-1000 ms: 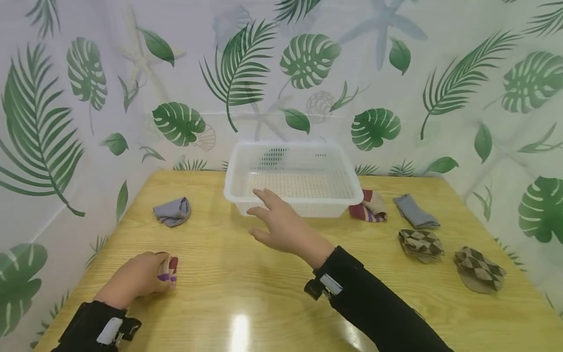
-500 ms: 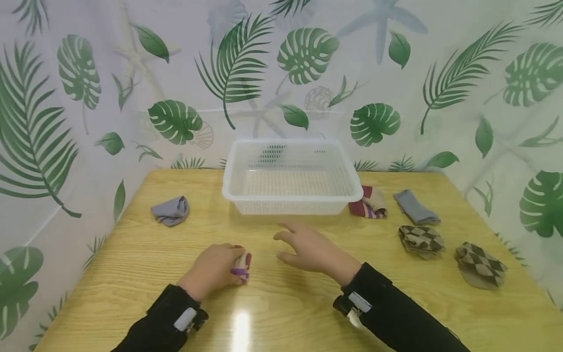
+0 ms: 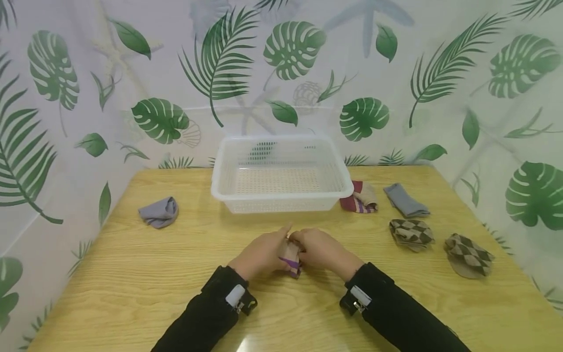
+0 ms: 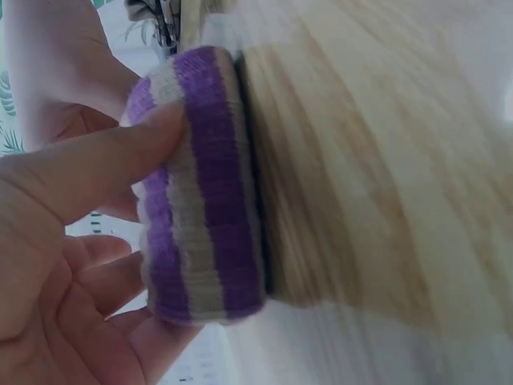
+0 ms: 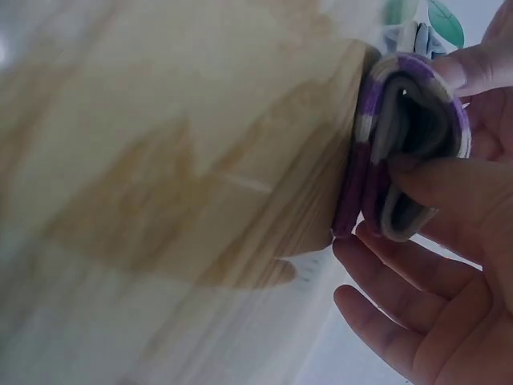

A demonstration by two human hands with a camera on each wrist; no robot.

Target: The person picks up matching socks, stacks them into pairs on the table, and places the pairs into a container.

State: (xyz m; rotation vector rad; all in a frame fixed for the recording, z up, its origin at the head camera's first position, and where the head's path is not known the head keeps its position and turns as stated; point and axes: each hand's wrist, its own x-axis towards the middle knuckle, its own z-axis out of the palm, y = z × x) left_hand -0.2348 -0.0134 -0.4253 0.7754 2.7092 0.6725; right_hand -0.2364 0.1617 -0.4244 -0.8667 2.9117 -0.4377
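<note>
A folded sock [image 3: 289, 255] with purple, beige and maroon stripes stands on the wooden table in front of the basket. My left hand [image 3: 262, 252] grips it from the left; in the left wrist view the thumb lies across the purple bands of the sock [image 4: 204, 192]. From the right, my right hand [image 3: 323, 248] pinches the same sock. The right wrist view looks into the rolled end of the sock [image 5: 371, 120], where the right thumb reaches into the fold and the other fingers lie below.
A white plastic basket [image 3: 281, 203] stands at the back. To its left lies a crumpled grey sock [image 3: 159, 212]. On the right are a maroon-and-beige sock [image 3: 361, 198], a grey sock [image 3: 405, 200] and two brown checked socks [image 3: 412, 233]. A leaf-print cloth [image 3: 303, 98] hangs behind.
My left hand has carried the striped sock from the left side to the middle. My right hand has come back from the basket and taken hold of the sock's other side.
</note>
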